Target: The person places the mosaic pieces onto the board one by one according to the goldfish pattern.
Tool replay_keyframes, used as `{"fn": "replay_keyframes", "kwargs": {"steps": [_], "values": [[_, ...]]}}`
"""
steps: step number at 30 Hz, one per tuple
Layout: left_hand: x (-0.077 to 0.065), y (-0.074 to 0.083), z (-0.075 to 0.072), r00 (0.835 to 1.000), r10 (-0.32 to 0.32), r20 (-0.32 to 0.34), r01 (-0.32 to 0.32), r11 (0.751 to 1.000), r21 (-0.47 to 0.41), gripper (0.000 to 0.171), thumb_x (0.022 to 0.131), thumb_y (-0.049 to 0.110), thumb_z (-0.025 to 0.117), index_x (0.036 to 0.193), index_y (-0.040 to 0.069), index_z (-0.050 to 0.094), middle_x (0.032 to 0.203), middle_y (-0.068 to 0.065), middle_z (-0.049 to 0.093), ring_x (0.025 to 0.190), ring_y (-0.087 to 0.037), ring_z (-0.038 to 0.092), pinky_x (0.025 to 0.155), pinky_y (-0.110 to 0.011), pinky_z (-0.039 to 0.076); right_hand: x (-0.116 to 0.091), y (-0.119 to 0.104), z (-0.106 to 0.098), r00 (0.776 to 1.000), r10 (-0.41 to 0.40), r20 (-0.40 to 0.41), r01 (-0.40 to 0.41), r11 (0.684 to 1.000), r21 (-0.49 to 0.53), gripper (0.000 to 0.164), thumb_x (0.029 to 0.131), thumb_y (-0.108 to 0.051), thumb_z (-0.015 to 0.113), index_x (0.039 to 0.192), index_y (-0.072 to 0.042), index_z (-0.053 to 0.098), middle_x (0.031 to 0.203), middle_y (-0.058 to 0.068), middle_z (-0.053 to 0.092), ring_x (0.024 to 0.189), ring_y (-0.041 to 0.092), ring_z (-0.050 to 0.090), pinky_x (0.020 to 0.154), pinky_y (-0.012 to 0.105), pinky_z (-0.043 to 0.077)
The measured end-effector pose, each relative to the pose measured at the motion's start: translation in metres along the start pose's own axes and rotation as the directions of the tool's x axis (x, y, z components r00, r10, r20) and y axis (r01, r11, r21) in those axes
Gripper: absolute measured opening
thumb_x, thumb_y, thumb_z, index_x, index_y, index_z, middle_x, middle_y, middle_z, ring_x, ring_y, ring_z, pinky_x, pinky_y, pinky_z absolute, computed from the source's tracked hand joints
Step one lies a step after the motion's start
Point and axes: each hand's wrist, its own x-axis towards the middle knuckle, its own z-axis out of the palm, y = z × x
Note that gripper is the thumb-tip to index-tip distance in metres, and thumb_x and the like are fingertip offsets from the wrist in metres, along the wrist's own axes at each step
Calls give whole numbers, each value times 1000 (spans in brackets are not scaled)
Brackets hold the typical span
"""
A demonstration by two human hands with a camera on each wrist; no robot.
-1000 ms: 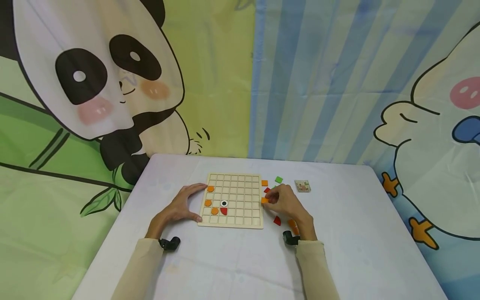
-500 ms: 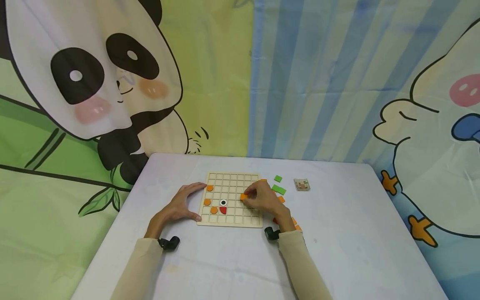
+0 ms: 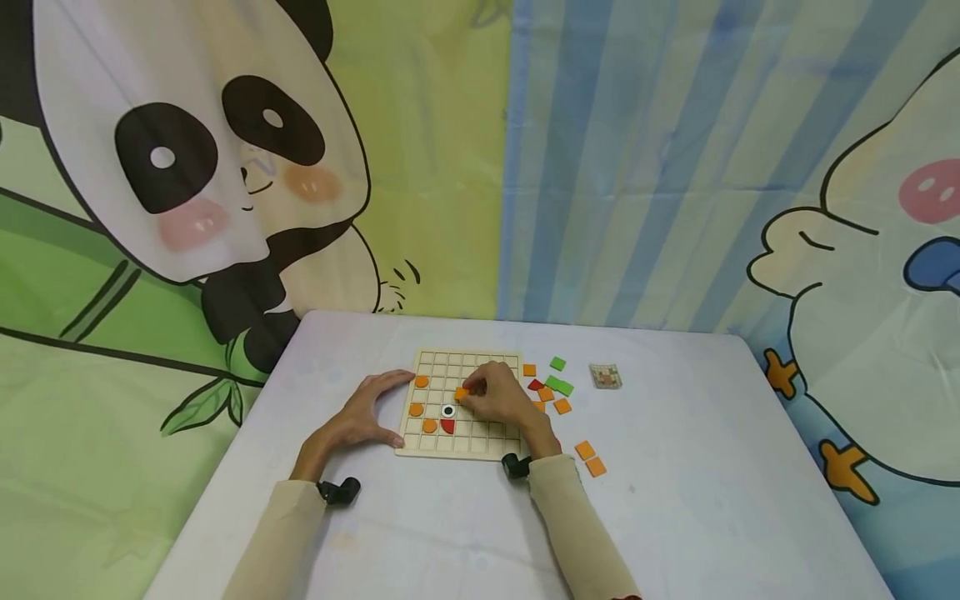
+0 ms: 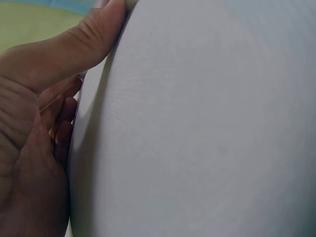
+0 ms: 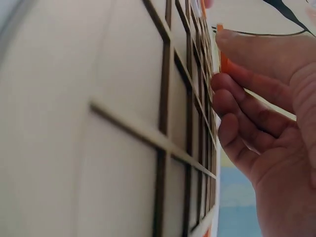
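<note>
A wooden board (image 3: 450, 456) with a square grid lies on the table. My left hand (image 3: 365, 410) rests against its left side, thumb at the near corner and fingers farther up, spread apart; the left wrist view shows the thumb (image 4: 74, 52) at an edge. Over the grid's middle, my right hand (image 3: 501, 398) pinches an orange square tile (image 3: 461, 394) between thumb and finger; that tile (image 5: 223, 58) appears edge-on in the right wrist view. Just below it on the board sit a black-and-white eye disc (image 3: 447, 411) and a red quarter-round piece (image 3: 447, 427). Several orange discs (image 3: 416, 409) lie in left-side cells.
Right of the board lie loose orange squares (image 3: 562, 406), green pieces (image 3: 558, 385) and a red piece (image 3: 536, 385). Two orange squares (image 3: 590, 458) lie nearer the front. A small patterned card (image 3: 605, 376) is farther right. The white table (image 3: 712, 467) meets a cartoon curtain behind.
My right hand has carried the orange square tile leftward from the board's right edge to above its middle. The left hand stays at the board's left side.
</note>
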Motion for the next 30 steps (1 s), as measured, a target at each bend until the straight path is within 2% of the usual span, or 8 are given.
{"fn": "replay_keyframes", "kwargs": {"steps": [7, 19, 25, 30], "values": [[3, 2, -1, 1000, 14, -21, -14, 1000, 6, 126, 55, 35, 110, 163, 10, 50, 172, -18, 46, 153, -47, 40, 125, -74, 33, 7, -4, -2, 1000, 3, 6, -3, 1000, -17, 21, 91, -9, 85, 110, 0, 85, 100, 12, 81, 81, 14, 69, 74, 27, 60], [6, -9, 5, 995, 82, -56, -81, 997, 16, 125, 55, 46, 108, 163, 18, 52, 169, -12, 50, 146, -42, 42, 118, -76, 37, 9, -6, 1, 1000, -15, 18, 16, 999, -47, 19, 92, -9, 87, 109, -1, 85, 94, 9, 80, 76, 11, 66, 70, 24, 58], [3, -6, 3, 998, 58, -33, -58, 998, -4, 125, 55, 44, 109, 163, 14, 52, 170, -16, 48, 149, -47, 41, 120, -78, 35, 7, -7, 2, 999, -3, 42, 3, 1000, -20, 25, 93, -11, 87, 115, 1, 84, 98, 9, 82, 79, 11, 69, 73, 24, 60], [1, -5, 2, 999, 41, -29, -40, 999, 14, 126, 54, 41, 110, 163, 13, 52, 170, -17, 48, 149, -46, 42, 121, -76, 36, 6, -4, 3, 999, -21, 24, 21, 1000, -6, 21, 93, -7, 85, 112, 2, 84, 96, 9, 82, 78, 10, 70, 72, 24, 61]]}}
